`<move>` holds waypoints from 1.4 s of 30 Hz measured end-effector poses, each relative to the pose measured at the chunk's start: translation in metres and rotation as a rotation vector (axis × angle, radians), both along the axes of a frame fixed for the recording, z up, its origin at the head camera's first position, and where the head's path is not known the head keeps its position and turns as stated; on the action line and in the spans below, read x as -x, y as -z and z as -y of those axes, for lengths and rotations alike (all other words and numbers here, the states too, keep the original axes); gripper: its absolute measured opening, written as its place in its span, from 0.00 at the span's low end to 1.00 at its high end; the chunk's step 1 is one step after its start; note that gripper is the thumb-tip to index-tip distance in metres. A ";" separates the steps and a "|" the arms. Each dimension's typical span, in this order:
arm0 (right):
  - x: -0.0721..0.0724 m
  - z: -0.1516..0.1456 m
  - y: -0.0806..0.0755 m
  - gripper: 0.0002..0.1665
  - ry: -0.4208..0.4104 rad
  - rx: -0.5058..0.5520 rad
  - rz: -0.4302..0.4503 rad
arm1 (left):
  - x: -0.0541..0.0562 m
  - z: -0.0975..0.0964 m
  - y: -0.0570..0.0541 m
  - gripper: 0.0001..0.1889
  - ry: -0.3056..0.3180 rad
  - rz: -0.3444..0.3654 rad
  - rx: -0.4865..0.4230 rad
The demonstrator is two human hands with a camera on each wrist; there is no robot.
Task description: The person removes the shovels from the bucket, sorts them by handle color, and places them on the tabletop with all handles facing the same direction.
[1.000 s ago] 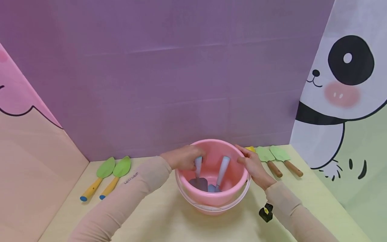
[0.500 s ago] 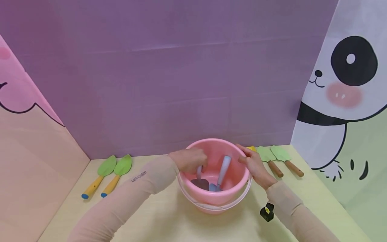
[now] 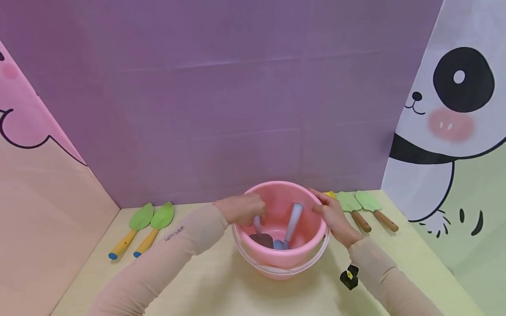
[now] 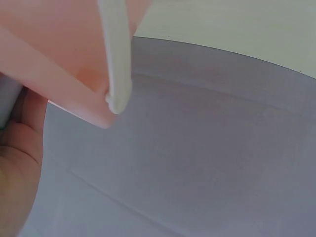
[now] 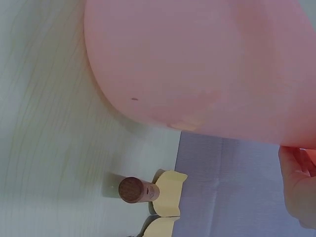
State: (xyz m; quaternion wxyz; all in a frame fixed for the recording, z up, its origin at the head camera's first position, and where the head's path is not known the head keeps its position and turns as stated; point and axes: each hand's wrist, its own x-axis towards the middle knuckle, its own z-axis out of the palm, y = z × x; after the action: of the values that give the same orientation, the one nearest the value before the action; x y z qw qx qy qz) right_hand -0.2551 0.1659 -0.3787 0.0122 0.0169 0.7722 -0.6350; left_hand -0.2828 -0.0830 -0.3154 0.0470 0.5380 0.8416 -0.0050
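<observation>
A pink bucket (image 3: 276,261) stands on the table with its pale bail hanging at the front. My left hand (image 3: 241,210) reaches over its left rim and grips the top of a hand shovel's light handle (image 3: 258,224); the dark grey blade (image 3: 262,240) is low inside the bucket. Another shovel (image 3: 294,219), light blue-grey, leans against the inner wall beside it. With fingers outside and thumb at the edge, my right hand (image 3: 334,218) holds the bucket's right rim. In the left wrist view, part of the left hand (image 4: 22,153) shows behind the bucket wall.
Two green trowels (image 3: 140,219) with yellow handles lie at the left. Right of the bucket are two pale green shovels (image 3: 367,201) with brown handles, and a yellow piece (image 3: 330,194) partly hidden. A small black object (image 3: 349,277) lies near my right sleeve. Walls enclose the table.
My left hand dipped a little lower and rightward into the bucket with the shovel, then shifted back left, tilting the handle. The right hand stays on the rim.
</observation>
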 end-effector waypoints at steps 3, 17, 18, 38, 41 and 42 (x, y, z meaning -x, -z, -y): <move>0.000 0.000 -0.001 0.35 -0.005 0.002 -0.003 | -0.001 0.006 -0.001 0.13 -0.002 0.010 -0.026; -0.001 0.001 0.001 0.35 0.002 0.007 0.002 | -0.024 0.038 -0.010 0.12 0.019 -0.209 -0.288; 0.000 0.001 0.001 0.35 0.005 0.006 0.003 | -0.026 0.042 -0.010 0.12 0.020 -0.225 -0.324; -0.001 -0.001 0.002 0.36 -0.003 -0.020 0.003 | -0.055 0.095 0.023 0.22 -0.053 -0.477 -0.977; 0.000 -0.002 0.001 0.36 -0.004 -0.024 -0.006 | -0.056 0.098 0.026 0.15 -0.071 -0.477 -1.059; 0.000 -0.002 0.000 0.36 -0.007 -0.023 -0.008 | -0.057 0.099 0.027 0.12 -0.079 -0.471 -1.082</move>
State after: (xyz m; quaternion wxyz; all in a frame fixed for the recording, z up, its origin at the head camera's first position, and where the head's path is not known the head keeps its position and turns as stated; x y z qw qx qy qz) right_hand -0.2550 0.1677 -0.3787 0.0113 0.0120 0.7795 -0.6261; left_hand -0.2261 -0.1823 -0.3421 -0.4220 0.4381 0.7317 0.3075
